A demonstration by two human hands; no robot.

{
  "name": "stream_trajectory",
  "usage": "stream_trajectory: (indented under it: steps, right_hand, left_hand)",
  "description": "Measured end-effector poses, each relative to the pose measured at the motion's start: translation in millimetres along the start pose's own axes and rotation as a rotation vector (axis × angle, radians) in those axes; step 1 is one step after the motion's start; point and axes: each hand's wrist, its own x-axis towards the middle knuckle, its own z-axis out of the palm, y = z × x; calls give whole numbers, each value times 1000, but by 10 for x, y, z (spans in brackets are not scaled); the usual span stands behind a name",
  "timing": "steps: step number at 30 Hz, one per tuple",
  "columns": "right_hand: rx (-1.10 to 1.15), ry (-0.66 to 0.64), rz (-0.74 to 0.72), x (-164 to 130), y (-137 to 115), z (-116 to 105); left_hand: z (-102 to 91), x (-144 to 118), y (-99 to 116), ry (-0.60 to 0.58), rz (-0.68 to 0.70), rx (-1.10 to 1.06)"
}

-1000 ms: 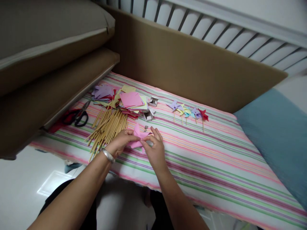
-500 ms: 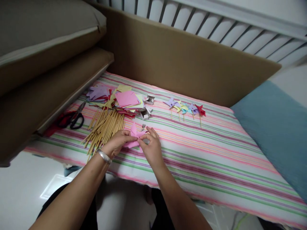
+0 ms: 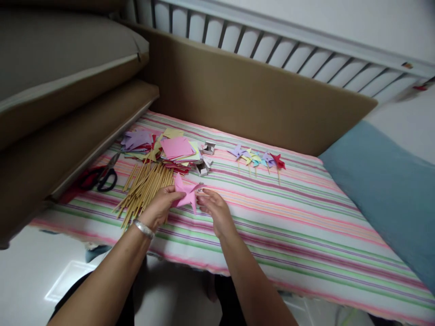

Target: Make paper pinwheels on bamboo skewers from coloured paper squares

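A pink paper pinwheel (image 3: 186, 194) with folded blades is pinched between the thumb and fingers of my left hand (image 3: 162, 203). My right hand (image 3: 216, 209) is just right of the pinwheel, fingers apart and curved, with nothing visible in it. Its fingertips come close to one blade; I cannot tell whether they touch. Left of the pinwheel lies a heap of thin wooden sticks (image 3: 144, 190). Some small metal bits (image 3: 201, 184) show behind the pinwheel, partly hidden by it and too small to name.
Stacked coloured paper squares (image 3: 177, 148) and cut paper pieces (image 3: 137, 140) lie behind the sticks, beside small open boxes (image 3: 203, 167). Scissors (image 3: 105, 176) rest at the left. Several finished pinwheels (image 3: 277, 162) on sticks lie farther right. A brown board (image 3: 254, 95) borders the striped cloth (image 3: 306, 226).
My right hand has let go of the pink pinwheel's middle and moved slightly right, its fingers spreading. The left hand still holds the pinwheel, whose folded blades now show. The camera view has shifted a little.
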Motion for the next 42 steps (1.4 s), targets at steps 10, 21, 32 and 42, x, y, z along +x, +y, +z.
stream_trajectory:
  steps: [10,21,32,42]
  right_hand:
    - [-792,156,-328,397,227,-57]
    - [-1133,104,-388,505,261,117]
    - [-1027,-120,-328,431,139,-127]
    - [-1039,-113,-467,238,127,-158]
  left_hand:
    - [-227,-2,180,147,134,-234]
    - [-272,-85,194,116,85,-221]
    - [-141,-26,134,90,54,-228]
    - [-72,84,70,80,83,-239]
